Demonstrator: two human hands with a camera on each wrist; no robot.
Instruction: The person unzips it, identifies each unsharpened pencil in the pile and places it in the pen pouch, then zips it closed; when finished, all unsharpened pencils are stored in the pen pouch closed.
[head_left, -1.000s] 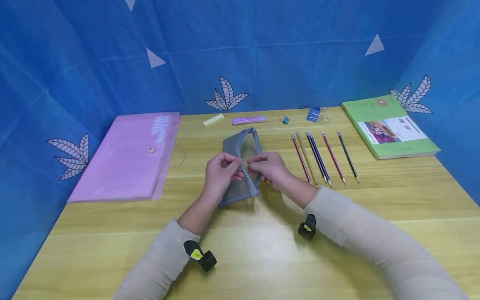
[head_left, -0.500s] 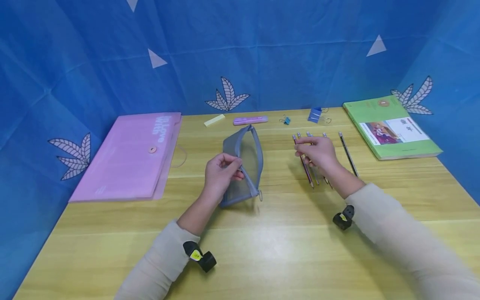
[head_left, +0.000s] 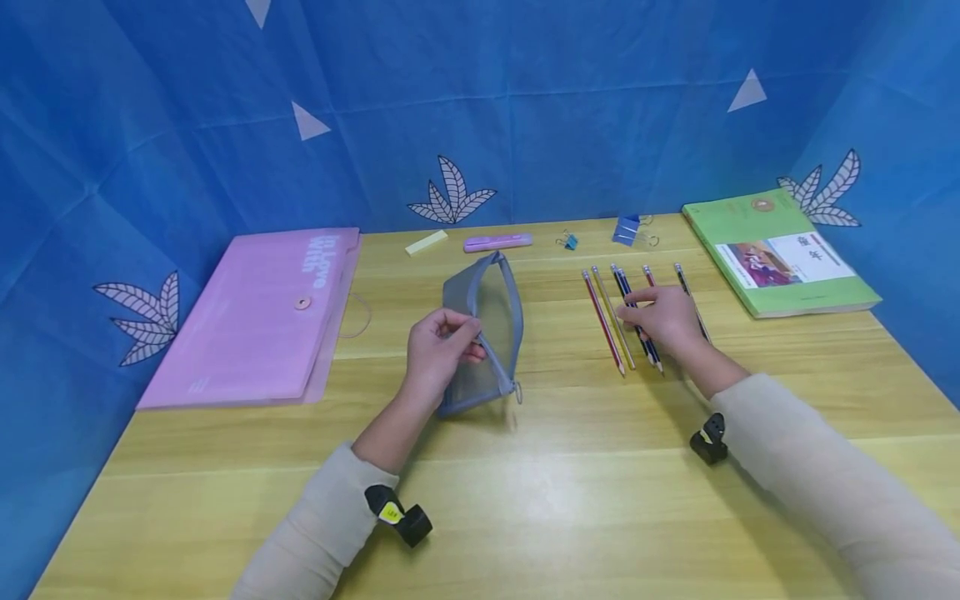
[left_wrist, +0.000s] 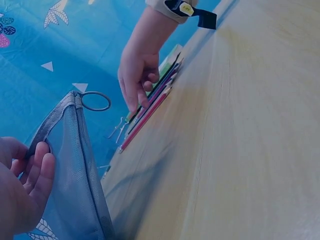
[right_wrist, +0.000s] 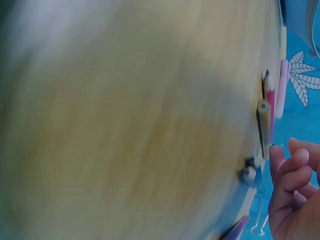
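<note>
A grey mesh zip pouch (head_left: 480, 333) stands on the table with its mouth spread apart. My left hand (head_left: 442, 350) pinches one edge of that mouth between thumb and fingers; the pouch's zip ring (left_wrist: 96, 101) hangs at its corner. My right hand (head_left: 663, 321) is over the row of pencils, its fingertips at the dark blue pencils (head_left: 622, 282) and no firm grip showing. Left of it lie a red pencil (head_left: 603, 323) and a gold one (head_left: 611, 312). Another red pencil (head_left: 648, 275) is partly hidden under the hand, and a dark green pencil (head_left: 679, 275) lies behind it.
A pink document folder (head_left: 255, 317) lies at the left and a green book (head_left: 780, 258) at the back right. Along the back edge are a pale yellow strip (head_left: 427, 242), a pink pen-like object (head_left: 497, 242), a teal binder clip (head_left: 571, 242) and blue binder clips (head_left: 627, 230).
My right hand has left the pouch's edge and travelled right to the pencils, ending over the dark blue ones. The left hand stays on the pouch, whose mouth now bows wider.
</note>
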